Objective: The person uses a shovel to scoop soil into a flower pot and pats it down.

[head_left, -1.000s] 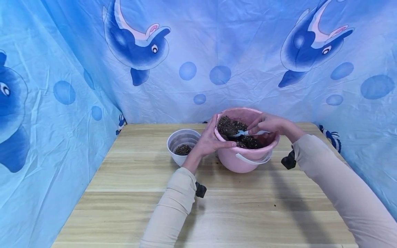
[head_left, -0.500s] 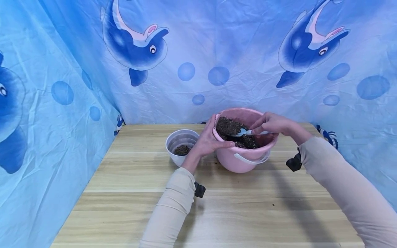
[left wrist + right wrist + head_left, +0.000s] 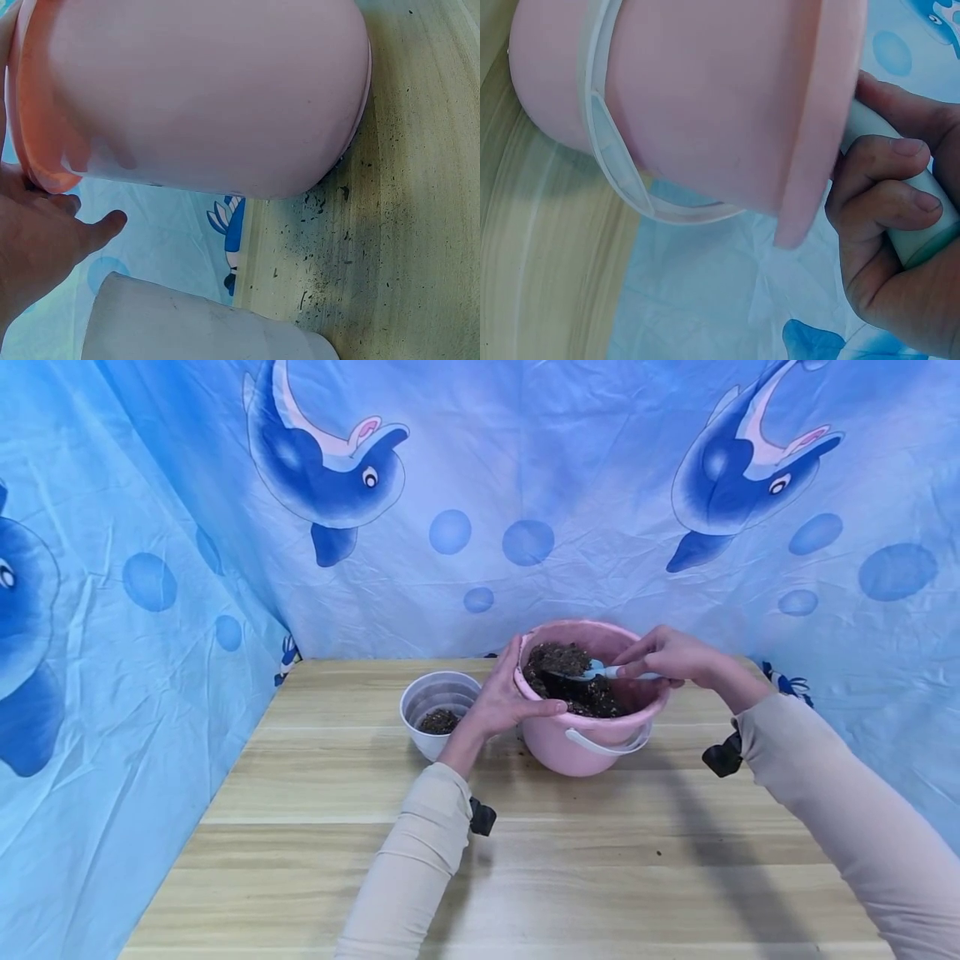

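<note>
A pink bucket [image 3: 558, 747] of dark soil stands tilted on the wooden table, with its white handle [image 3: 607, 746] hanging at the front. My left hand [image 3: 497, 700] grips the left side of its rim, the thumb lying along the front. In my right hand [image 3: 666, 656] is the pale handle of a small light-blue trowel [image 3: 596, 671], fingers curled round it in the right wrist view. A heap of soil [image 3: 561, 658] lies on the trowel's blade, inside the bucket mouth. Left of the bucket, partly behind my left wrist, stands a white pot [image 3: 424, 742] with a little soil at its bottom.
Soil crumbs [image 3: 322, 277] are scattered on the table [image 3: 315, 852] between bucket and pot. A blue curtain [image 3: 480, 485] printed with dolphins rises behind the table and along both sides. A black wrist camera [image 3: 723, 756] hangs below the right forearm.
The trowel has risen within the bucket, its soil heap lifting with it. My right hand has moved up and slightly right. The left hand stays on the rim.
</note>
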The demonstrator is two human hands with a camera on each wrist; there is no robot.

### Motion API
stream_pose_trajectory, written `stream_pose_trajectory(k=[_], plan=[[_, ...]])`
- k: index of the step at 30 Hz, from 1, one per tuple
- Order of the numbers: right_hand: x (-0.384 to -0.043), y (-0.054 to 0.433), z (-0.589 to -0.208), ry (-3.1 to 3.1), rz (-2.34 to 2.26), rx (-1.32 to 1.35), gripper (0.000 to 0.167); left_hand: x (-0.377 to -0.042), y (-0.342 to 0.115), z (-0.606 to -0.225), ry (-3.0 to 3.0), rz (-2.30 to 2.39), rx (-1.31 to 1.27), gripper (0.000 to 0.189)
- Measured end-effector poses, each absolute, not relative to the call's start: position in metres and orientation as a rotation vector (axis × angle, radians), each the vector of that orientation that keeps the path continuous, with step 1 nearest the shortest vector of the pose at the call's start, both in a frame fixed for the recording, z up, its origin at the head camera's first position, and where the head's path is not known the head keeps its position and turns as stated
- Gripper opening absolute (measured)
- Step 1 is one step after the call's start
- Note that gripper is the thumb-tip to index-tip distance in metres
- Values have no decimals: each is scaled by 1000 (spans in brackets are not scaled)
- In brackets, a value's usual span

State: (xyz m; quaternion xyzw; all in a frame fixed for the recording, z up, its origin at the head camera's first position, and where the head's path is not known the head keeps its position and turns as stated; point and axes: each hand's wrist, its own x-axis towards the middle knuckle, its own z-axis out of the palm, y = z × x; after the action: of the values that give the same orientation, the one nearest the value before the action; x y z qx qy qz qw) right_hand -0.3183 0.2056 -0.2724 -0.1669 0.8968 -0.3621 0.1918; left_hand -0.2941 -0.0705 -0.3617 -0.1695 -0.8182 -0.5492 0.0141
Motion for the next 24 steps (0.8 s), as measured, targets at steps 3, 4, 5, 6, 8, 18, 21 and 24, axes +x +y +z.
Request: stream_pose_trajectory(k=[3,4,5,6,8,18,21,24], plan=[[-317,208,-269,2519,-1026,-469,41,-294,-70,-361,-2546,-1704,-525,131],[-316,209,-267,2519,-1028,-469,41,-294,-70,-360,-2544,-1708,-528,131],[-316,210,-266,2519,-1026,-470,41,-294,-70,-360,-2541,-1710,-531,131],[-315,211,-265,2517,-1027,-473,40,-294,-70,-360,-2539,-1710,-534,131],[-315,212,-263,2515,-1026,-477,39,-294,-70,-360,-2531,-1717,-545,131],[-309,215,-254,2519,-1033,-473,38,-291,-71,-360,-2510,-1778,-558,128],[-306,214,-251,2531,-1043,-468,38,-291,-71,-361,-2501,-1784,-565,127],[-304,214,-249,2530,-1066,-462,38,-291,-71,-362,-2510,-1777,-556,128]])
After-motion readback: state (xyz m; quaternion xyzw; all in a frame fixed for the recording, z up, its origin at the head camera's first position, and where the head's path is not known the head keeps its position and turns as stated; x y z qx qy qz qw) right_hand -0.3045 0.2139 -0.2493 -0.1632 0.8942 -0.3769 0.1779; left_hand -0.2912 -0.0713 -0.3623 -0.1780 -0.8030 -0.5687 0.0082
